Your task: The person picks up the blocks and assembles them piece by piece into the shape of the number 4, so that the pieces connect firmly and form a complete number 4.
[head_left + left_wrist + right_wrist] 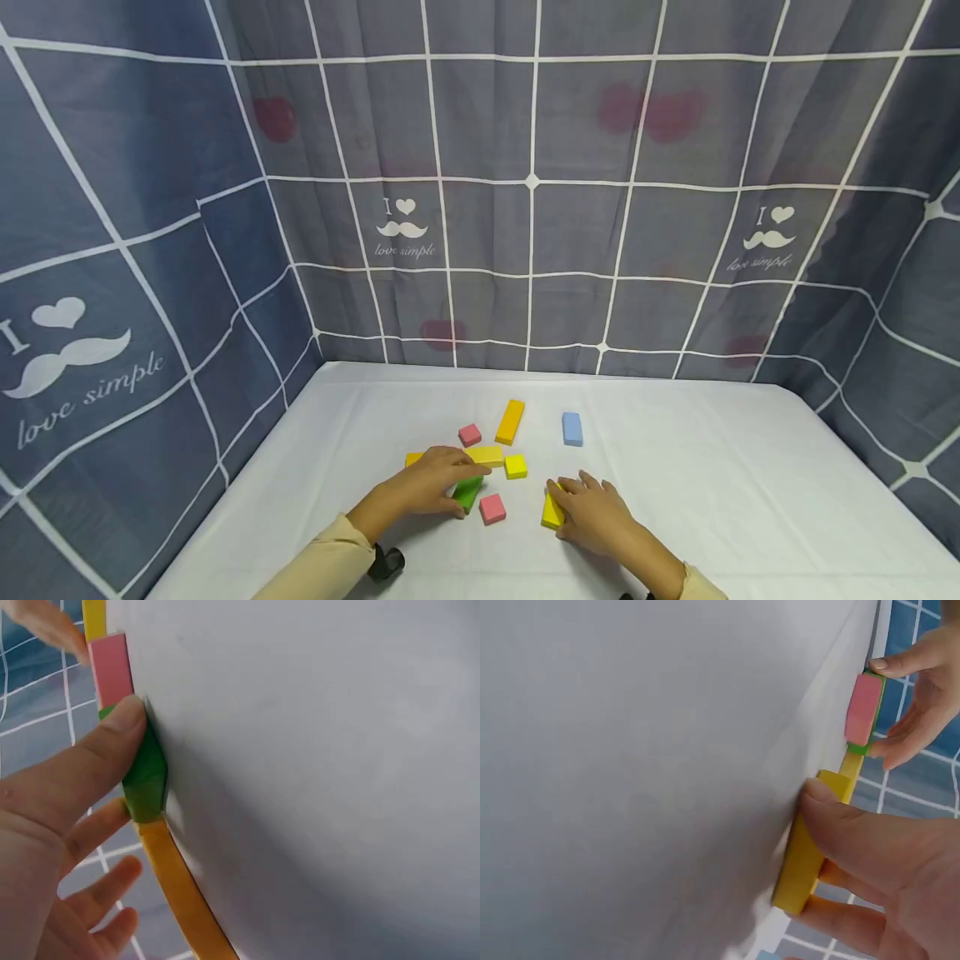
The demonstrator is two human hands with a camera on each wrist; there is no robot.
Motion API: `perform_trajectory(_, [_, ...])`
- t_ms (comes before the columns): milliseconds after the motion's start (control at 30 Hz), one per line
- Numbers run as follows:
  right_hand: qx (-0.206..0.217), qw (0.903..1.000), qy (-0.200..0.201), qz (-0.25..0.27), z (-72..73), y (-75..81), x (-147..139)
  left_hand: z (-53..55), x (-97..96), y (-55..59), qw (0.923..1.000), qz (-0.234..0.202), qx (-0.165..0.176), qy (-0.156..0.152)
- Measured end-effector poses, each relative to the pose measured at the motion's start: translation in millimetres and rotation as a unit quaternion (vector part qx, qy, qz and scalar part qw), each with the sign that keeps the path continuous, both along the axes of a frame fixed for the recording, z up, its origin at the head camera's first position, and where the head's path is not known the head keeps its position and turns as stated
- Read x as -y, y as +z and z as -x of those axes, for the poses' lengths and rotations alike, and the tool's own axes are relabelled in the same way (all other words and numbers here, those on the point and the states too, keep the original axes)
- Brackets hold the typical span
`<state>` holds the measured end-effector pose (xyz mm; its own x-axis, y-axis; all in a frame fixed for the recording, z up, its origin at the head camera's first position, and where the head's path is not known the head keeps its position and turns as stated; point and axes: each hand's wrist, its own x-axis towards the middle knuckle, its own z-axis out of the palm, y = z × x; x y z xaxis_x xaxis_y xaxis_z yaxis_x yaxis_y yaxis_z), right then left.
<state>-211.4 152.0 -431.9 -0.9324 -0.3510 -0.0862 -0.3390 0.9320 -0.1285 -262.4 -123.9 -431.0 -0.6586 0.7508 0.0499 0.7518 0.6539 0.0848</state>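
My left hand pinches a green block on the white table, with the thumb across it in the left wrist view. A pink block lies just right of the green one. Further right, my right hand holds a yellow block between thumb and fingers. In the right wrist view the thumb lies on the near face of that yellow block, with fingers behind it. Part of an orange block shows behind the left hand.
Beyond the hands lie a long yellow block, a small yellow block, another pink block, a long orange block and a blue block. A grey-blue checked curtain surrounds the table's back and sides.
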Motion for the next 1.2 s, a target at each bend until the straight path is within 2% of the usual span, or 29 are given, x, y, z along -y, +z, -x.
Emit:
perform_trajectory(133, [-0.009,0.9993,0.034,-0.012,-13.0,0.5,-1.9,-10.6,3.6,0.7,0.9985,-0.028,0.019,0.042])
perform_trajectory(267, [0.006,0.9971,0.067,-0.036,-23.7,1.8,-1.5,-23.5,3.5,3.6,0.9922,-0.085,0.046,0.079])
perform_trajectory(400, [0.043,0.9946,0.082,-0.047,-32.7,0.5,-0.9,-39.3,-0.3,4.1,0.9865,-0.122,0.067,0.087])
perform_trajectory(567, [0.089,0.9904,0.104,-0.021,-45.6,-0.2,-0.2,-58.7,-9.7,3.7,0.9851,-0.127,0.083,0.081])
perform_trajectory(733, [0.084,0.9845,0.154,-0.002,-57.6,2.2,3.7,-70.1,-21.4,5.6,0.9887,-0.117,0.077,0.055])
perform_trajectory(933, [0.070,0.9811,0.177,-0.037,-67.9,1.2,11.2,-73.9,-32.5,5.0,0.9929,-0.091,0.070,0.031])
perform_trajectory(1067, [0.031,0.9793,0.188,-0.067,-76.1,-4.0,14.4,-73.2,-36.2,-0.3,0.9940,-0.080,0.071,0.022])
perform_trajectory(1200, [0.002,0.9788,0.188,-0.081,-82.6,-7.3,16.8,-72.7,-37.1,-7.5,0.9919,-0.086,0.090,0.025])
